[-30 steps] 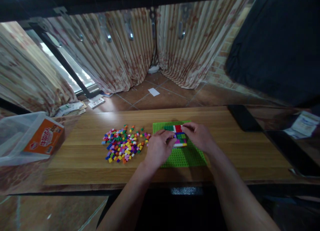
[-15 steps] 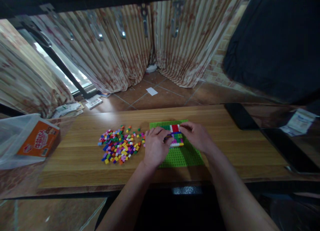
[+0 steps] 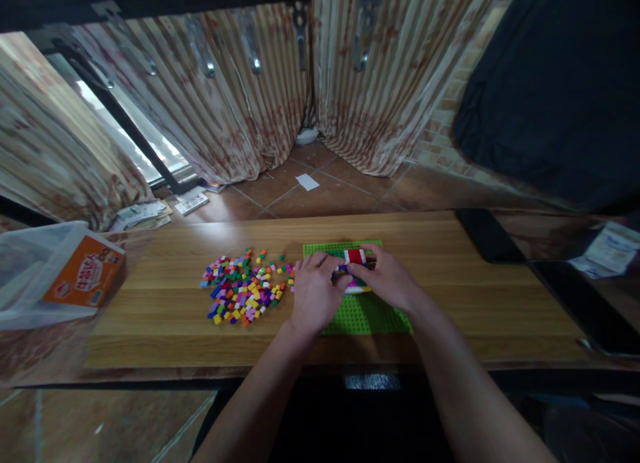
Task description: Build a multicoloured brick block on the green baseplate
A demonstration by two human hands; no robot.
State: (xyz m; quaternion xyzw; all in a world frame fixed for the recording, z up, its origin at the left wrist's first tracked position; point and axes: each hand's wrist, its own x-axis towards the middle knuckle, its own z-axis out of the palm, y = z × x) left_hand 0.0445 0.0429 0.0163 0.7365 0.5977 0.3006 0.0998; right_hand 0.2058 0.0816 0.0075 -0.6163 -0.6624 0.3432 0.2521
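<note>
A green studded baseplate (image 3: 367, 319) lies on the wooden table, with a build of small coloured bricks (image 3: 355, 256) on its upper part; red, white, green and pink pieces show. My left hand (image 3: 320, 286) is over the build's left side, thumb and fingertips pinched around a small purple toy brick (image 3: 342, 268), which is partly hidden. From the right, my right hand (image 3: 387, 276) grips the build, its index finger by the red and white bricks and its thumb reaching across close to my left fingertips. Both hands cover much of the build.
Loose coloured bricks (image 3: 245, 289) lie in a pile left of the baseplate. A clear plastic bin (image 3: 30, 249) with an orange label stands at the far left. Two dark phone-like slabs, one farther back (image 3: 487, 236) and one nearer (image 3: 585, 303), lie at the right.
My right thumb has moved left across the build toward my left fingertips, covering more of the bricks. My left hand stays pinched in nearly the same place. The view has shifted slightly.
</note>
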